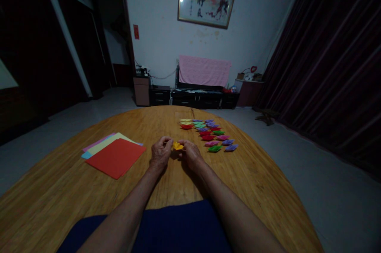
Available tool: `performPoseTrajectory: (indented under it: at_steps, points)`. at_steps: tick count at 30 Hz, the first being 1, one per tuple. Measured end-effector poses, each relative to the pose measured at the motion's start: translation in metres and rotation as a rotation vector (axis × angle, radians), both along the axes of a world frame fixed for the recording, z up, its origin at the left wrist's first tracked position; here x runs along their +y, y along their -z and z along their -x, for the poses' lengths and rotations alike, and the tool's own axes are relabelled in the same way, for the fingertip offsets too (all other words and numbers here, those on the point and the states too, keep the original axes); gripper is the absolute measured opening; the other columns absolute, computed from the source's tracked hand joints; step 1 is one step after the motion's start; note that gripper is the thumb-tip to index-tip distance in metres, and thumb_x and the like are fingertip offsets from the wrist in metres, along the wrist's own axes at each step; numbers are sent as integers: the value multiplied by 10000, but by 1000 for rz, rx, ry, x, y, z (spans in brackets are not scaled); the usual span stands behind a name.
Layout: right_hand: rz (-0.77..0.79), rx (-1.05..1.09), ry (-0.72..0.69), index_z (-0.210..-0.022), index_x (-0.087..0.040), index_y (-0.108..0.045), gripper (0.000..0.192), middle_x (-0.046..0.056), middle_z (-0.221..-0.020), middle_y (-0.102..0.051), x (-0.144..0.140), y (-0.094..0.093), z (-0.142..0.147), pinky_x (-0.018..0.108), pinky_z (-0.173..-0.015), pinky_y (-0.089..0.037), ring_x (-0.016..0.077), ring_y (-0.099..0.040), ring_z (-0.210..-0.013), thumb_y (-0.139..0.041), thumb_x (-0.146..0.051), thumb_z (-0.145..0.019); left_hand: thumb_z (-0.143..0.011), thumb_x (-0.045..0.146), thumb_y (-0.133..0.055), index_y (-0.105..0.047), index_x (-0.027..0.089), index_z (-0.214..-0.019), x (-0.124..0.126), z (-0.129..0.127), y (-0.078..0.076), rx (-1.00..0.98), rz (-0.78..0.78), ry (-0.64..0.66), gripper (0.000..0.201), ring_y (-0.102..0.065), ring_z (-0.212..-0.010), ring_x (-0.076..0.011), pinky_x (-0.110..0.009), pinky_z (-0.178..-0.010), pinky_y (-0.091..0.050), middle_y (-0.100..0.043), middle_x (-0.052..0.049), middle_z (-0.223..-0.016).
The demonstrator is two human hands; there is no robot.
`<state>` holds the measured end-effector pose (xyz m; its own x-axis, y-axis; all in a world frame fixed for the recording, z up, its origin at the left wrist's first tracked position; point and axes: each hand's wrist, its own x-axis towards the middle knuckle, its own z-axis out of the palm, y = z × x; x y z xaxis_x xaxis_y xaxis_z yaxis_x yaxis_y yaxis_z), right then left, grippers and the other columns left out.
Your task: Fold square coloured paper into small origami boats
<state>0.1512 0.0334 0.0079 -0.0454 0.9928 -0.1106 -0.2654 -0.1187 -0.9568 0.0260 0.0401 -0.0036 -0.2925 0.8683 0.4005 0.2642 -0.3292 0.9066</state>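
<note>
While both hands meet mid-table, a small yellow folded paper (177,146) sits pinched between them.
Left hand (160,153) and right hand (190,154) grip its ends; coloured paper sheets (114,154) lie left, folded paper pieces (212,134) far right.

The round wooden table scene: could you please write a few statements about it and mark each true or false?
1. Both hands, left hand and right hand, pinch a small yellow folded paper. True.
2. The stack of flat paper sheets has a blue sheet on top. False: the top sheet is red.
3. The finished folded paper pieces lie beyond and to the right of the hands. True.
4. The folded pieces are piled in a bowl. False: they lie in rows on the bare table.
</note>
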Motion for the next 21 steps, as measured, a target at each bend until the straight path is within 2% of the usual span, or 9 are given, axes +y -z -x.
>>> performPoseTrajectory:
  at_steps: [4, 8, 16, 21]
  points:
    - [6, 33, -68, -886, -171, -620, 242, 5, -671, -656, -2, -3, -1, 230, -478, -422, 123, -566, -474, -535, -286, -690, -754, 404, -599, -648, 178, -752, 2, 0, 3, -91, 35, 21, 231, -568, -605, -134, -215, -560, -433, -611, 12, -671]
    - [-55, 83, -46, -785, -170, -611, 185, -3, -623, -625, -3, -2, -1, 215, -479, -422, 110, -545, -483, -604, -289, -644, -746, 410, -613, -653, 172, -758, 4, 0, 7, -135, 45, 59, 242, -551, -597, -128, -210, -551, -421, -600, 16, -668]
    - [-2, 108, 20, -789, -169, -607, 231, -15, -548, -595, 4, 5, 6, 229, -470, -421, 113, -508, -435, -536, -185, -570, -743, 381, -619, -655, 170, -742, 4, -2, 5, -130, 31, 50, 213, -570, -633, -136, -215, -581, -434, -617, 11, -676]
    - [13, 95, -13, -792, -161, -625, 239, -8, -547, -605, 2, -1, 4, 227, -469, -411, 115, -502, -438, -537, -182, -570, -748, 369, -616, -639, 171, -725, 1, -1, 3, -115, 23, 63, 200, -563, -641, -136, -218, -597, -438, -597, 18, -662]
